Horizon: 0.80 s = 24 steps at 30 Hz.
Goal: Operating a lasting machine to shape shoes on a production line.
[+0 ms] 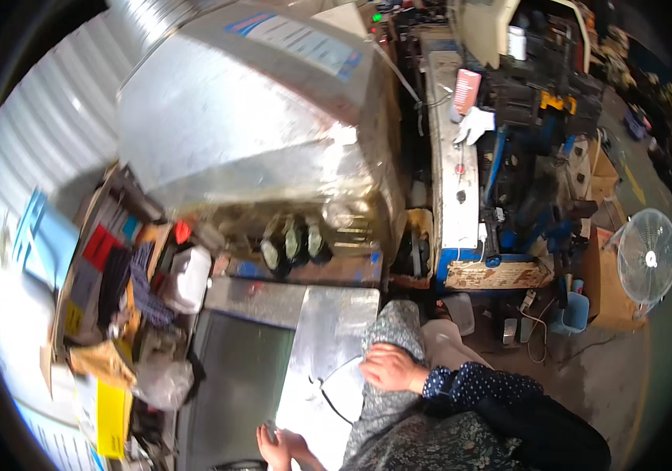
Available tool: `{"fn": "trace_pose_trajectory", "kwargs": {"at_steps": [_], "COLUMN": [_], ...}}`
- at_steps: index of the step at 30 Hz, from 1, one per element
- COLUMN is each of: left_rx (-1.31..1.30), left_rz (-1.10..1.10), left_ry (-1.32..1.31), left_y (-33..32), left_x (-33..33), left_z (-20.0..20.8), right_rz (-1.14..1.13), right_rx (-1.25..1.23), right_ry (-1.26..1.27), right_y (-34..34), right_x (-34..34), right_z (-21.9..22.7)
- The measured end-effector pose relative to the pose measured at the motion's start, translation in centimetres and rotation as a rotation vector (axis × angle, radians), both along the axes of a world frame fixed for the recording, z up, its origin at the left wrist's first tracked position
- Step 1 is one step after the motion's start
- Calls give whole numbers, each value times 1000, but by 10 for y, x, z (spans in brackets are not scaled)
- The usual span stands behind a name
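Observation:
My right hand (391, 367) lies on my knee, its fingers stretched over the patterned grey cloth (395, 326) that covers my lap. It holds nothing that shows. At the lower edge, my left hand (275, 450) is curled, thumb and fingers close together around something small and greyish that I cannot make out. Between the two hands is a shiny metal sheet (340, 322), with a thin dark cord (336, 407) lying curved on it. Left of the sheet is a dark flat panel (241, 392), close to my left hand.
A large metal hood (234, 118) rises ahead, with several dark greenish rounded pieces (292, 239) below it. At left, a shelf holds cloths, a white container (188, 279) and a yellow box (113, 420). A blue-framed machine bench (461, 188) and a fan (648, 259) stand right.

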<state>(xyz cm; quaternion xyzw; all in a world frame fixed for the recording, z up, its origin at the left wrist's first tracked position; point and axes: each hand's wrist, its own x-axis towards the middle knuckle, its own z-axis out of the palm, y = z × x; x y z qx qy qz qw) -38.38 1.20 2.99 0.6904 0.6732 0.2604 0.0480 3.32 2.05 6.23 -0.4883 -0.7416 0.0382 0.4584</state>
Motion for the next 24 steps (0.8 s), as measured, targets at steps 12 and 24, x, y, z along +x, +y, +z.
{"fn": "trace_pose_trajectory", "kwargs": {"at_steps": [12, 24], "left_rx": [-129, 33], "left_rz": [159, 725], "left_ry": [173, -466], "left_y": [-72, -39], "left_x": [39, -145], "left_z": [-17, 21], "right_rz": [9, -19], "right_rx": [-49, -51], "right_ry": [-140, -121], "right_y": [-25, -20], "right_x": [-28, -26], "right_z": [20, 10]}}
